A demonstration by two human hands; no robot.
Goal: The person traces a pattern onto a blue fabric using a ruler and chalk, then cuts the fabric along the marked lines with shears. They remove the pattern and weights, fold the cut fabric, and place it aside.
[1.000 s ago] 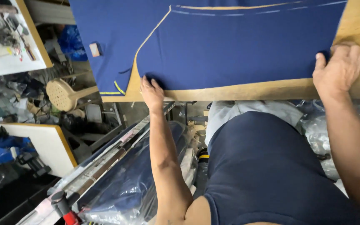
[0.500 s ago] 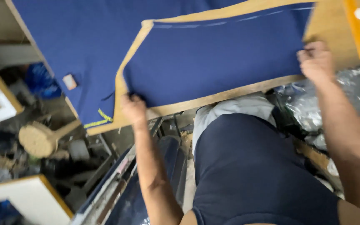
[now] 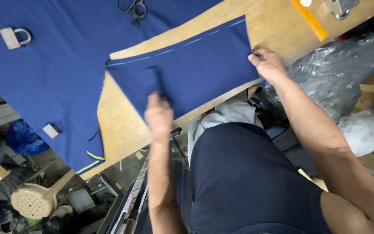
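A light-brown wooden worktable (image 3: 122, 125) carries a small cut piece of navy-blue fabric (image 3: 195, 78), a large navy-blue cloth sheet (image 3: 61, 73) beside it, an orange-yellow ruler (image 3: 309, 19) and a grey metal clamp (image 3: 342, 8) near its far corner.

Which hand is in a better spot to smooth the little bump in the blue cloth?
Probably the left hand: it lies flat on the cut navy fabric piece just below the crease. The right hand grips the far corner.

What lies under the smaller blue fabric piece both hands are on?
Under the smaller blue fabric piece shows the wooden table, bare around its edges. Anything beneath its middle is covered. Left hand, right hand.
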